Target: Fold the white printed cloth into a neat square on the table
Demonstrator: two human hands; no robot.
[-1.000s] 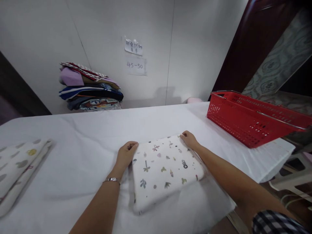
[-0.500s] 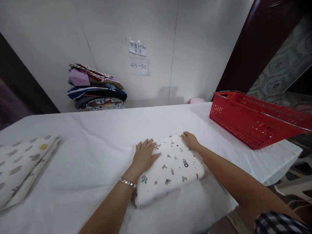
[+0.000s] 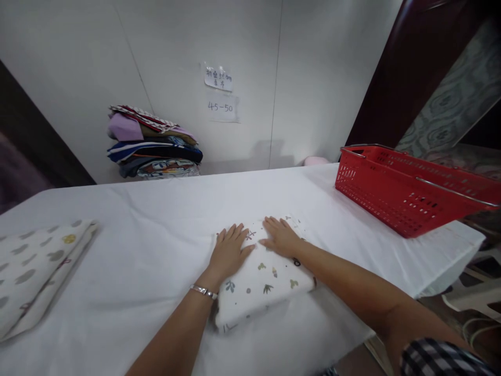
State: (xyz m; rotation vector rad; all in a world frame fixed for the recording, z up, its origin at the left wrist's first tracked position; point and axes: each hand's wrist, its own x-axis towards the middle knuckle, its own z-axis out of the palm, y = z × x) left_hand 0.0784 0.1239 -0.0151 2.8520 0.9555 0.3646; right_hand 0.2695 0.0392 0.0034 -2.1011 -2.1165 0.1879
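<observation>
A folded white cloth [image 3: 250, 292] printed with small leaves and other motifs lies in front of me near the table's front edge. My left hand [image 3: 230, 250] rests flat on its upper left part, fingers spread, a silver bracelet on the wrist. On the upper middle of the same cloth lies my right hand [image 3: 282, 237], palm down with its fingers stretched out. The two thumbs point toward each other with a small gap between. Part of the cloth's right side is hidden beneath my right hand and forearm.
Another folded cloth [image 3: 39, 271] with grey shapes lies at the left. A red plastic basket [image 3: 391, 193] with metal handles stands on the right of the white-covered table [image 3: 156, 261]. Against the wall sits a pile of folded fabrics [image 3: 156, 146], left of paper signs [image 3: 221, 107].
My right hand has moved left from the cloth's far right corner onto its upper middle and now lies flat. My left hand stays in place on the cloth.
</observation>
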